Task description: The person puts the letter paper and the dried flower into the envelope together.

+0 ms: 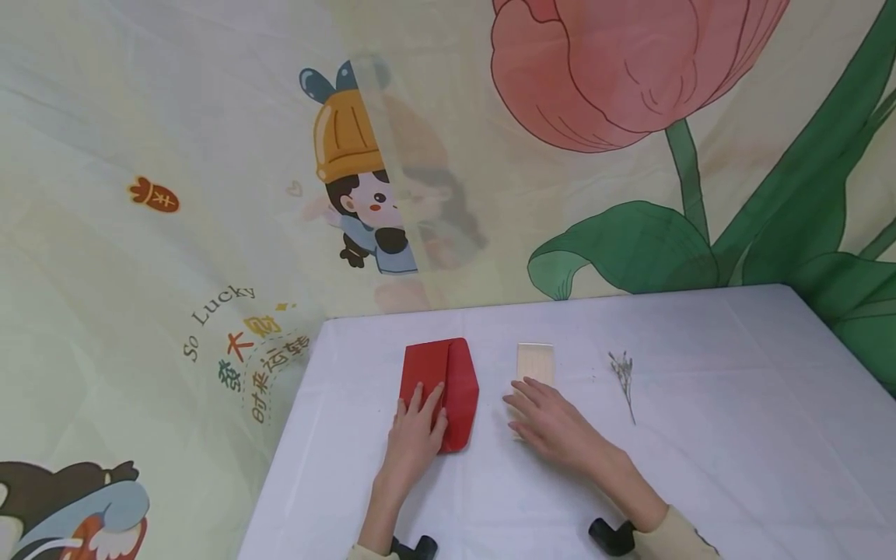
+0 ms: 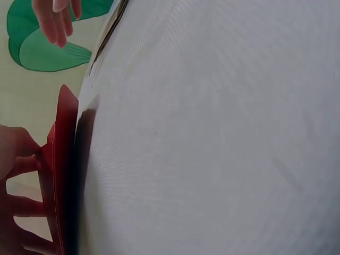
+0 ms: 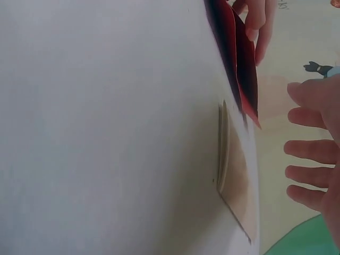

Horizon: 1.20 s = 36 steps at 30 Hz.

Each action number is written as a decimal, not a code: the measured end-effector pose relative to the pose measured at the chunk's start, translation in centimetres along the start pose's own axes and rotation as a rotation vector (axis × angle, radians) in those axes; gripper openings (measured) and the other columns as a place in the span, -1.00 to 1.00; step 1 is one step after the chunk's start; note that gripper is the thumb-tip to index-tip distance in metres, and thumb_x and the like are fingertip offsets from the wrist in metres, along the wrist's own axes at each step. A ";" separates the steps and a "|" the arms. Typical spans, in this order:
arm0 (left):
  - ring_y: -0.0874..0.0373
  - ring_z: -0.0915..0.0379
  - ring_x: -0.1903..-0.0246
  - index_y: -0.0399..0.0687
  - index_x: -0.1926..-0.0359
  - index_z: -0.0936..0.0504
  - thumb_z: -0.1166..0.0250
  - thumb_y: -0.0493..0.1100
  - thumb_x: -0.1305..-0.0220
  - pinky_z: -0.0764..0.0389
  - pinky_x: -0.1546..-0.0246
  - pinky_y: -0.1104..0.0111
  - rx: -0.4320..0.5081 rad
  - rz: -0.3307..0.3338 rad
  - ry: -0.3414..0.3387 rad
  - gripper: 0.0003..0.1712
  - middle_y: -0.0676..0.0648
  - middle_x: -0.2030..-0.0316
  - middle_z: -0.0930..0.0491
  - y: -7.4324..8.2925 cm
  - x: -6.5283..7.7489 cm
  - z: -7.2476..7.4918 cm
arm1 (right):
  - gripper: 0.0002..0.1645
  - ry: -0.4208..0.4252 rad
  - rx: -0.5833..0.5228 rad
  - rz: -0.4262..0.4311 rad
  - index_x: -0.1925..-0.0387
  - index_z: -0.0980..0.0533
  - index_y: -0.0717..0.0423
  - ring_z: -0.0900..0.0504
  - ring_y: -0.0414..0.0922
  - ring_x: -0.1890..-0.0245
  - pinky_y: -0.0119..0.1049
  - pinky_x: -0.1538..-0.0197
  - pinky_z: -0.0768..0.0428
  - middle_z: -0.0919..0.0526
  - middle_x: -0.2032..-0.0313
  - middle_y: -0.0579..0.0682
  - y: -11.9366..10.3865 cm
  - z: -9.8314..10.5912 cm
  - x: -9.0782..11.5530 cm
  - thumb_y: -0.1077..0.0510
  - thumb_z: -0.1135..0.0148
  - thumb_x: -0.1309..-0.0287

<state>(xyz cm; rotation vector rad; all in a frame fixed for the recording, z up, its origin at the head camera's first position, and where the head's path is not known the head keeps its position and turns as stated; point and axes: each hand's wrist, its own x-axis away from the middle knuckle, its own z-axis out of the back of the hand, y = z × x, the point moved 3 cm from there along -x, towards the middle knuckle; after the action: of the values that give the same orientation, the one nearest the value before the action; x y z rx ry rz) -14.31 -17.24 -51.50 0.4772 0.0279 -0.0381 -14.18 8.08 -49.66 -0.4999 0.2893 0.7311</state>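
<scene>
A red envelope (image 1: 462, 389) lies on the white-covered table, its flap side to the right. My left hand (image 1: 413, 439) rests on its lower part, fingers spread over the paper and thumb by the flap's fold. The left wrist view shows the fingertips (image 2: 32, 208) touching the red surface. Right of the envelope is a cream folded paper or card (image 1: 535, 359), partly covered in the head view by my right hand (image 1: 556, 428). Seen from the right wrist, that hand hovers apart from the layered cream paper (image 3: 234, 175), fingers straight and holding nothing.
A small dried flower sprig (image 1: 624, 381) lies on the table (image 1: 735, 435) to the right of the cream paper. Behind the table's far edge hangs a printed cloth backdrop (image 1: 448, 155) with a large tulip. Black wrist mounts (image 1: 612, 537) sit at both wrists.
</scene>
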 end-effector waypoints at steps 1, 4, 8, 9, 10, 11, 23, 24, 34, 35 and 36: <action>-0.47 -0.16 -0.44 0.08 -0.49 -0.39 -0.38 -0.04 -0.33 -0.60 -0.09 -0.27 -0.002 0.003 -0.002 -0.26 -0.32 -0.49 -0.28 0.0 0.0 0.0 | -0.52 -0.007 -0.007 -0.001 -0.15 -0.61 0.19 -0.54 0.30 -0.29 0.19 -0.31 -0.53 -0.62 -0.22 0.27 -0.1 -0.1 -0.2 0.10 -0.43 -0.25; -0.46 -0.15 -0.45 0.08 -0.49 -0.39 -0.40 -0.04 -0.31 -0.61 -0.09 -0.26 -0.009 0.008 -0.005 -0.25 -0.31 -0.49 -0.27 0.0 0.0 -0.1 | -0.54 -0.029 -0.024 -0.001 -0.15 -0.61 0.18 -0.55 0.27 -0.28 0.17 -0.30 -0.54 -0.62 -0.22 0.25 -0.6 -0.6 -0.8 0.11 -0.43 -0.25; -0.47 -0.15 -0.45 0.08 -0.49 -0.40 -0.40 -0.04 -0.31 -0.61 -0.09 -0.25 -0.013 0.011 -0.001 -0.25 -0.31 -0.49 -0.28 0.0 0.1 -0.1 | -0.56 -0.050 -0.035 0.010 -0.13 -0.62 0.17 -0.57 0.23 -0.27 0.12 -0.29 -0.57 -0.64 -0.20 0.23 -1.3 -1.2 -1.6 0.11 -0.42 -0.26; -0.47 -0.15 -0.45 0.08 -0.49 -0.40 -0.40 -0.03 -0.31 -0.61 -0.10 -0.25 -0.012 0.011 0.001 -0.25 -0.30 -0.49 -0.28 0.0 0.1 -0.1 | -0.57 -0.056 -0.039 0.012 -0.12 -0.63 0.16 -0.57 0.23 -0.27 0.11 -0.29 -0.57 -0.64 -0.20 0.23 -1.4 -1.3 -1.7 0.11 -0.41 -0.27; -0.46 -0.15 -0.45 0.09 -0.48 -0.40 -0.41 -0.03 -0.30 -0.61 -0.10 -0.24 -0.011 0.010 0.004 -0.24 -0.30 -0.49 -0.28 0.0 0.2 0.0 | -0.58 -0.059 -0.041 0.015 -0.12 -0.63 0.17 -0.58 0.23 -0.26 0.11 -0.28 -0.58 -0.65 -0.19 0.23 -1.5 -1.5 -1.9 0.11 -0.42 -0.26; -0.46 -0.15 -0.45 0.09 -0.48 -0.40 -0.41 -0.03 -0.29 -0.61 -0.10 -0.24 -0.012 0.008 0.007 -0.24 -0.29 -0.49 -0.28 0.0 0.2 0.0 | -0.58 -0.067 -0.044 0.013 -0.11 -0.64 0.16 -0.58 0.23 -0.26 0.11 -0.27 -0.59 -0.65 -0.19 0.23 -1.6 -1.7 -2.1 0.11 -0.42 -0.26; -0.48 -0.18 -0.43 0.08 -0.48 -0.40 -0.41 -0.03 -0.30 -0.60 -0.11 -0.25 -0.025 -0.037 0.030 -0.24 -0.30 -0.48 -0.30 -0.2 0.2 0.0 | -0.55 -0.123 -0.059 0.036 -0.10 -0.65 0.20 -0.59 0.21 -0.24 0.02 -0.22 -0.65 -0.64 -0.19 0.24 -3.2 -3.4 -3.7 0.14 -0.47 -0.19; -0.48 -0.18 -0.43 0.07 -0.48 -0.41 -0.40 -0.03 -0.30 -0.59 -0.11 -0.26 -0.027 -0.038 0.029 -0.25 -0.31 -0.48 -0.30 -0.2 0.2 0.0 | -0.56 -0.130 -0.059 0.035 -0.10 -0.65 0.19 -0.59 0.20 -0.25 0.01 -0.22 -0.65 -0.64 -0.19 0.23 -3.3 -3.6 -3.8 0.13 -0.46 -0.21; -0.49 -0.18 -0.43 0.07 -0.47 -0.41 -0.36 -0.02 -0.35 -0.54 -0.14 -0.31 -0.045 -0.029 0.022 -0.29 -0.32 -0.48 -0.30 -0.1 0.2 0.0 | -0.61 -0.226 -0.088 -0.018 -0.10 -0.67 0.10 -0.54 0.14 -0.31 -0.02 -0.26 -0.62 -0.65 -0.21 0.17 -3.7 -4.9 -4.3 0.10 -0.42 -0.26; -0.50 -0.18 -0.43 0.07 -0.48 -0.41 -0.35 -0.02 -0.35 -0.54 -0.15 -0.32 -0.043 -0.029 0.021 -0.30 -0.32 -0.48 -0.30 -0.1 0.1 0.1 | -0.61 -0.233 -0.088 -0.018 -0.10 -0.68 0.10 -0.54 0.13 -0.32 -0.02 -0.27 -0.62 -0.65 -0.21 0.17 -3.7 -5.0 -4.3 0.10 -0.42 -0.27; -0.50 -0.18 -0.43 0.08 -0.48 -0.41 -0.35 -0.02 -0.36 -0.53 -0.15 -0.32 -0.043 -0.030 0.021 -0.30 -0.32 -0.48 -0.30 -0.1 0.1 0.1 | -0.62 -0.238 -0.086 -0.018 -0.10 -0.68 0.10 -0.54 0.12 -0.32 -0.03 -0.27 -0.62 -0.65 -0.21 0.16 -3.7 -5.1 -4.3 0.10 -0.41 -0.27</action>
<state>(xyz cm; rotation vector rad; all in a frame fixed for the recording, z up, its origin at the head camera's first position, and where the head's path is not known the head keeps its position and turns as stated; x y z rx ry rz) -14.20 -17.32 -51.48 0.4338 0.0564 -0.0616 -15.10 0.59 -50.93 -0.4908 0.0313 0.7799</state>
